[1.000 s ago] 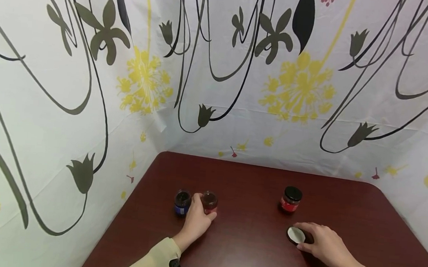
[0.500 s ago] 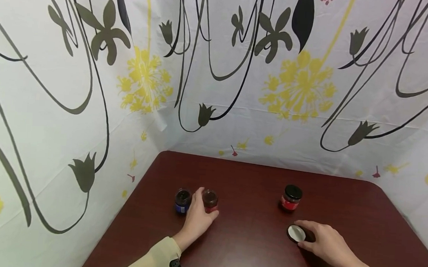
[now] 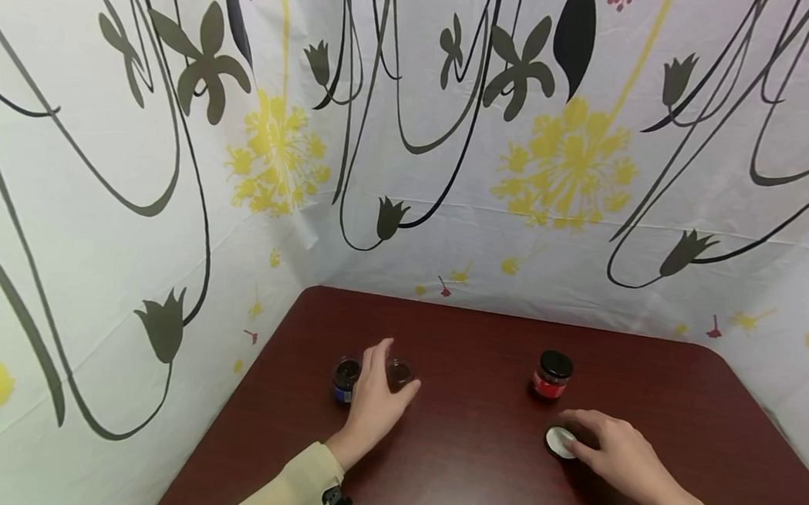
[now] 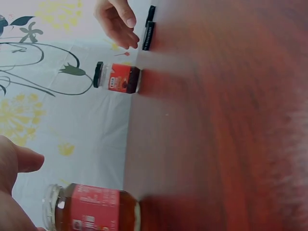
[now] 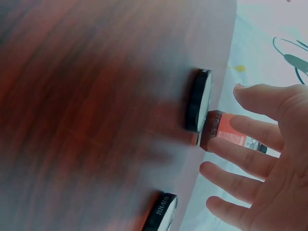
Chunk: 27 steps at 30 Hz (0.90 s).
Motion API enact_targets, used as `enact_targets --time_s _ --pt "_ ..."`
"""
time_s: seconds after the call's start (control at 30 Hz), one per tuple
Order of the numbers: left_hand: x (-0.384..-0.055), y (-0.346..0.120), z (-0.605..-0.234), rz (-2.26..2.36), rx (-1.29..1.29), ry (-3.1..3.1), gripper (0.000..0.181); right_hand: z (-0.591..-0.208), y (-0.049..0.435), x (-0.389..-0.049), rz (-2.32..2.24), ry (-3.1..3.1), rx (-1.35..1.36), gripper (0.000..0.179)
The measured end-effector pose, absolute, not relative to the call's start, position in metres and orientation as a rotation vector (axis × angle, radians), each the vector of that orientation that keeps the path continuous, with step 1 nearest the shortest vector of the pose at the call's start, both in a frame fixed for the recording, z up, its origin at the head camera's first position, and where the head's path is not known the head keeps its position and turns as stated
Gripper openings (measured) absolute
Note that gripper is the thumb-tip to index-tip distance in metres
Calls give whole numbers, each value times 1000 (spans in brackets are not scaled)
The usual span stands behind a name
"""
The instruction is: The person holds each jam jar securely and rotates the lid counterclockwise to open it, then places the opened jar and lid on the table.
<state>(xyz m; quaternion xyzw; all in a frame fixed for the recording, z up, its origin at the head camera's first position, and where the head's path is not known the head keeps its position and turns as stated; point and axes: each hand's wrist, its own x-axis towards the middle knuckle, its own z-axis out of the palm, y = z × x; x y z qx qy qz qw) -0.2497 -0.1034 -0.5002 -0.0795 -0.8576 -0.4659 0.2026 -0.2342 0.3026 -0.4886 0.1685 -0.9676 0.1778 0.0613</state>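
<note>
My left hand point(image 3: 376, 405) is over a lidless glass jar point(image 3: 400, 371) of brown contents, thumb and fingers parted around it. In the left wrist view that jar's red label point(image 4: 95, 209) shows, with the thumb apart from the glass. A lidless jar with a blue label point(image 3: 345, 375) stands just left of the hand. My right hand point(image 3: 618, 455) hovers with spread fingers by a black lid point(image 3: 557, 441), its white inside facing up. The right wrist view shows this lid point(image 5: 198, 101) and a second black lid point(image 5: 162, 212), which the hand hides in the head view.
A red-labelled jar point(image 3: 553, 375) with its black lid on stands behind the right hand. All rest on a dark red-brown table point(image 3: 461, 457). Patterned white cloth point(image 3: 437, 177) hangs behind and to the left of it.
My left hand's fingers have spread and risen from the red-labelled jar, which stays put. The right fingers have loosened and moved slightly off the lid, which stays on the table.
</note>
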Motion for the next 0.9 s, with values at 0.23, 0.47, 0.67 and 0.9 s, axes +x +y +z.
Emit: enact_targets --time_s 0.23,0.47,0.67,0.9 --pt "-249 -98 -486 -1193 -330 -2310 76 -484 305 -237 550 -2866 487 34" --pt "-248 -88 -479 -1132 -417 -2244 71 -475 305 -242 582 -2869 412 31" --pt "-248 -74 -474 -1116 -483 -2212 71 -468 306 -250 605 -2859 354 29" --pt "-252 -47 -471 -1149 -523 -2233 64 -464 307 -257 714 -2836 308 45"
